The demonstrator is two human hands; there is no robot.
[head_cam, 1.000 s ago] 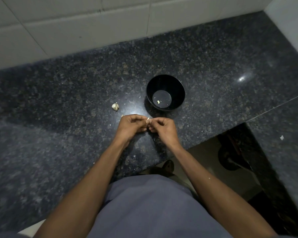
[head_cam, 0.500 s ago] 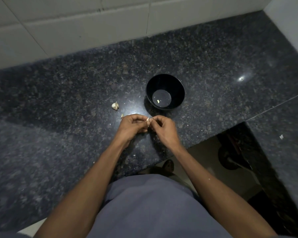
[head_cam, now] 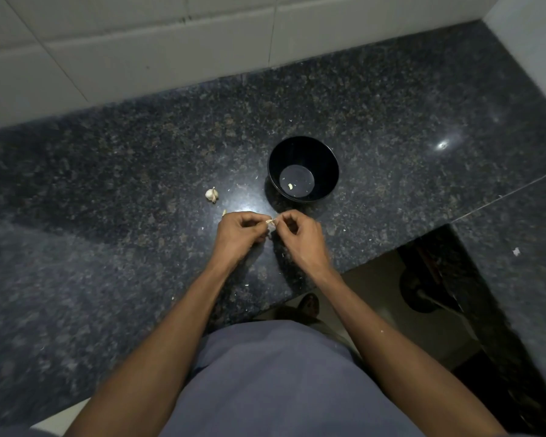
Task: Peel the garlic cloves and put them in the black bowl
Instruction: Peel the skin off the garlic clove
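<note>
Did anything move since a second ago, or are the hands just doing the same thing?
Almost nothing moved. The left hand and right hand still pinch the same garlic clove between them, picking at its skin. The black bowl and the garlic piece on the counter stayed put.

Polished speckled granite counter (head_cam: 108, 216), glossy black bowl (head_cam: 328, 165), papery garlic clove (head_cam: 272, 221)

hands (head_cam: 270, 230): pinching garlic clove (head_cam: 272, 221) | black bowl (head_cam: 303, 169): just beyond
</note>
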